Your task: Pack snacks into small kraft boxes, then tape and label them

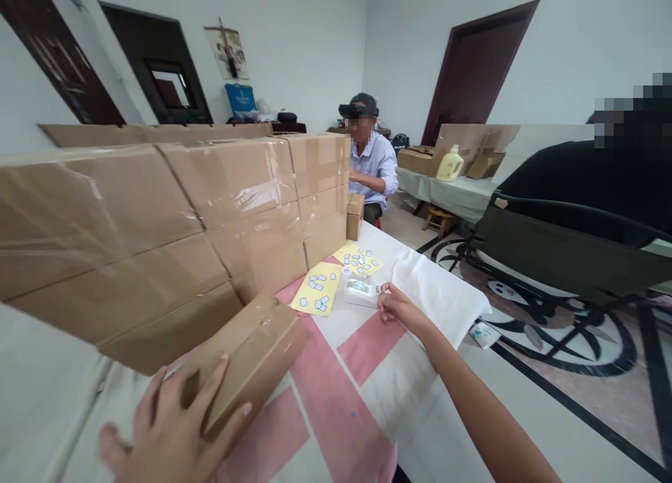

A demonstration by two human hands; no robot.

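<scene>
My left hand [173,430] lies with spread fingers on the near end of a small brown cardboard box [252,353] that rests tilted on the table, gripping its edge. My right hand [399,308] reaches forward with fingers curled, touching a small white device [361,292] on the pink and white tablecloth [367,343]. Just beyond the device lie two yellow sheets [318,288] dotted with small white stickers.
A wall of large taped cartons [183,210] fills the table's left side. A seated person [370,164] works at the far end beside a small box [355,215]. Another person's dark-clothed back [588,210] is at right. A yellow bottle [450,165] stands on a far table.
</scene>
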